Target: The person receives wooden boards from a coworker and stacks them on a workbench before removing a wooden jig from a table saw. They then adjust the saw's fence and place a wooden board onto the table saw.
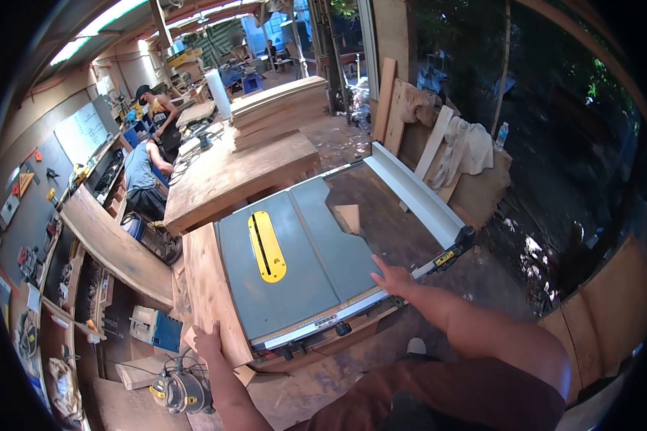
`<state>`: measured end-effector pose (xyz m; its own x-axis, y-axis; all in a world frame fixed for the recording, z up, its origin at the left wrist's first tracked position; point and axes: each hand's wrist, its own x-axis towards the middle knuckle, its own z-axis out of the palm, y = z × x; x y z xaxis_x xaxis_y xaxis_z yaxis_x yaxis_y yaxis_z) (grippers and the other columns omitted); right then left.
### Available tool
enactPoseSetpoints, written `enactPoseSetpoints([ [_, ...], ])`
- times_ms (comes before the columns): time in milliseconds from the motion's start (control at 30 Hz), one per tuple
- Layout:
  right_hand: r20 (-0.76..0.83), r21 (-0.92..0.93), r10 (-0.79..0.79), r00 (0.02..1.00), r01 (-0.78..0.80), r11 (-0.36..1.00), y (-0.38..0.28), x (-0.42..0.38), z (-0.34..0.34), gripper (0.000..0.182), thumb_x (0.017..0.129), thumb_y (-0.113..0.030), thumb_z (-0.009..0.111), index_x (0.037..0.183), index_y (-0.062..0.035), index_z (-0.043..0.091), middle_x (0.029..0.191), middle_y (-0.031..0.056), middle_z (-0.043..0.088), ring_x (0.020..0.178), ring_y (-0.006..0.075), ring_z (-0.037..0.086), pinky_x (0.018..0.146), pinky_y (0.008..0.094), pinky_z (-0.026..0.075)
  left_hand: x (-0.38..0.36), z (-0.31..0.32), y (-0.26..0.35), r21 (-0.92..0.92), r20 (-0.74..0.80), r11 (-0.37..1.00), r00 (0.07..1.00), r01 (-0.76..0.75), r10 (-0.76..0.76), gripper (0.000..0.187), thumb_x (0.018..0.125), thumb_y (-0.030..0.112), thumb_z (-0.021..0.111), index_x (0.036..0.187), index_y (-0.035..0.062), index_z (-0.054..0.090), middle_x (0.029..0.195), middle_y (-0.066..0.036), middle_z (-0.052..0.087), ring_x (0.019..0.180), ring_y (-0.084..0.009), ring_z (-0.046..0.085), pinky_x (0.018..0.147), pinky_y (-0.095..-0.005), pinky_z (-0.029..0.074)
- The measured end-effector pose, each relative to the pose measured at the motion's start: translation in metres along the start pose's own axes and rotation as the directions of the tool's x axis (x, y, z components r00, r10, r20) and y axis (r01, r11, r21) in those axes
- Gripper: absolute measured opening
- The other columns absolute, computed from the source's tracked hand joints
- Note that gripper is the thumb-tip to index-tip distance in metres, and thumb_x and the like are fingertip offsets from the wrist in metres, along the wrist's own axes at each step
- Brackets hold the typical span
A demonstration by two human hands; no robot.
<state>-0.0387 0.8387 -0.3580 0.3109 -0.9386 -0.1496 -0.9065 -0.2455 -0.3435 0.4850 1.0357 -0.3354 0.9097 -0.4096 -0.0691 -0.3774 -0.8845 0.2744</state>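
A table saw with a grey top stands in front of me, and a yellow throat plate with a dark slot is set into it. My left hand lies with fingers apart on the near end of a wooden board along the saw's left side. At the saw's front right edge is my right hand, fingers stretched out, holding nothing. A pale rip fence runs along the far right of the saw. One small wood offcut lies beside the grey top.
Beyond the saw is a wooden workbench bearing stacked boards. Two people work at the left, one in a grey top. A vacuum-like machine sits on the floor near my left arm. Cloth and planks lean at the right.
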Motion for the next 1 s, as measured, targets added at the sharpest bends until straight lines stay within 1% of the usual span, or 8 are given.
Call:
enactPoseSetpoints([
  [167, 0.011, -0.014, 0.011, 1.0, -0.01, 1.0, -0.002, 0.002, 0.0, 0.065, 0.09, -0.049, 0.041, 0.145, -0.0234, 0.016, 0.102, 0.0231, 0.063, 0.096, 0.0413, 0.059, 0.086, 0.0494, 0.044, 0.012, 0.006, -0.017, -0.046, -0.088, 0.999, 0.996, -0.012, 0.008, 0.095, 0.07, 0.067, 0.06, 0.135, 0.0004, 0.038, 0.122, -0.022, 0.052, 0.113, -0.0347, 0.052, 0.091, -0.0468, 0.043],
  [333, 0.066, -0.04, 0.036, 0.997, -0.033, 0.999, -0.009, 0.001, -0.006, 0.066, 0.091, -0.049, 0.04, 0.145, -0.0224, 0.014, 0.103, 0.0226, 0.062, 0.096, 0.0408, 0.059, 0.086, 0.0487, 0.043, 0.001, -0.002, -0.01, -0.054, -0.102, 0.998, 0.995, 0.019, -0.025, 0.084, 0.073, 0.063, 0.06, 0.127, 0.0006, 0.046, 0.119, -0.022, 0.055, 0.112, -0.0342, 0.053, 0.09, -0.0475, 0.043],
  [400, 0.03, -0.022, 0.019, 0.999, -0.018, 1.0, -0.007, 0.001, -0.004, 0.065, 0.091, -0.048, 0.04, 0.145, -0.0228, 0.014, 0.102, 0.0223, 0.063, 0.095, 0.0408, 0.059, 0.087, 0.0486, 0.043, 0.002, 0.001, -0.011, -0.055, -0.128, 0.998, 0.992, 0.015, -0.022, 0.079, 0.075, 0.061, 0.059, 0.124, 0.0001, 0.048, 0.117, -0.021, 0.056, 0.111, -0.0343, 0.053, 0.089, -0.0477, 0.043],
  [467, 0.038, -0.028, 0.025, 0.999, -0.024, 0.999, -0.009, 0.002, -0.005, 0.066, 0.091, -0.047, 0.04, 0.145, -0.0225, 0.014, 0.101, 0.0221, 0.063, 0.094, 0.041, 0.059, 0.086, 0.0488, 0.043, 0.001, 0.005, -0.012, -0.036, -0.238, 0.998, 0.971, -0.042, 0.032, 0.066, 0.08, 0.053, 0.056, 0.118, -0.001, 0.052, 0.11, -0.021, 0.058, 0.107, -0.0355, 0.053, 0.089, -0.0476, 0.043],
  [567, 0.056, -0.038, 0.043, 0.997, -0.041, 0.998, -0.011, 0.002, -0.004, 0.066, 0.09, -0.046, 0.041, 0.145, -0.022, 0.014, 0.1, 0.0223, 0.063, 0.092, 0.0417, 0.06, 0.084, 0.0496, 0.044, 0.005, 0.013, -0.018, -0.021, -0.306, 0.997, 0.95, -0.072, 0.062, 0.057, 0.083, 0.047, 0.055, 0.113, -0.0018, 0.053, 0.108, -0.021, 0.057, 0.104, -0.037, 0.053, 0.088, -0.0473, 0.043],
  [733, 0.051, -0.065, 0.023, 0.998, -0.02, 0.998, -0.007, 0.007, 0.003, 0.067, 0.09, -0.045, 0.043, 0.145, -0.0218, 0.014, 0.097, 0.0239, 0.063, 0.087, 0.0432, 0.06, 0.08, 0.0515, 0.045, -0.001, 0.006, -0.014, -0.046, -0.29, 0.999, 0.957, -0.017, 0.003, 0.056, 0.083, 0.046, 0.056, 0.113, -0.0017, 0.053, 0.109, -0.021, 0.057, 0.105, -0.0369, 0.052, 0.088, -0.0459, 0.044],
  [900, -0.021, -0.082, -0.017, 1.0, 0.015, 0.997, -0.007, 0.007, 0.006, 0.066, 0.09, -0.041, 0.043, 0.145, -0.0199, 0.014, 0.093, 0.0237, 0.064, 0.084, 0.0435, 0.06, 0.078, 0.0526, 0.045, 0.003, 0.008, -0.016, -0.053, -0.369, 0.996, 0.928, -0.069, 0.044, 0.052, 0.084, 0.044, 0.056, 0.113, 0.0005, 0.053, 0.109, -0.019, 0.056, 0.104, -0.035, 0.053, 0.086, -0.0446, 0.045],
  [1000, -0.031, -0.064, -0.044, 0.999, 0.042, 0.997, -0.005, 0.008, 0.009, 0.065, 0.091, -0.04, 0.043, 0.145, -0.0188, 0.014, 0.092, 0.0233, 0.064, 0.084, 0.0428, 0.061, 0.078, 0.0521, 0.045, 0.001, 0.008, -0.015, -0.072, -0.339, 0.996, 0.94, -0.049, 0.022, 0.047, 0.084, 0.041, 0.056, 0.11, 0.001, 0.055, 0.107, -0.018, 0.057, 0.103, -0.0343, 0.053, 0.085, -0.0444, 0.045],
])
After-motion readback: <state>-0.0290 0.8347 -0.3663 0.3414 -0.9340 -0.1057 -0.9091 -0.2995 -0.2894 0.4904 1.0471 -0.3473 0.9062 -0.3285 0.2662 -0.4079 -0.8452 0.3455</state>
